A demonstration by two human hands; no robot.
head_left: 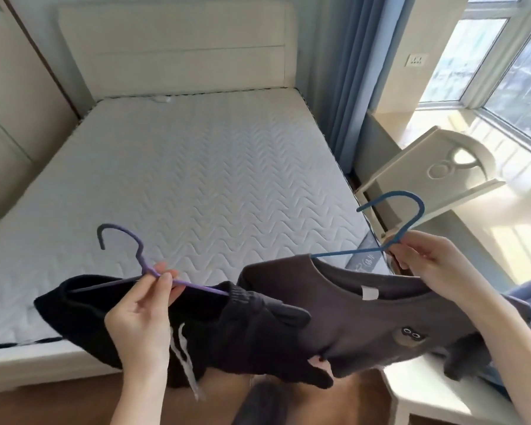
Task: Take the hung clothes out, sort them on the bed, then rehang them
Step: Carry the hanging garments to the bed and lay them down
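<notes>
My left hand (141, 317) pinches the neck of a purple hanger (121, 240) that carries black drawstring trousers (83, 314), whose grey cord dangles below. A blue hanger (411, 210) is gripped at its neck by my right hand (426, 259); a dark grey sweatshirt (359, 326) with a small owl patch and a white neck label hangs from it. Both garments are held in the air over the foot of the bed, side by side and overlapping in the middle. The bare white quilted mattress (196, 179) lies beyond them.
A white headboard (178, 47) stands at the far end of the bed. Wardrobe panels (10, 124) run along the left. Blue curtains (359, 72), a sunlit window (503, 65) and a white chair back (426, 179) are on the right. Wooden floor shows below.
</notes>
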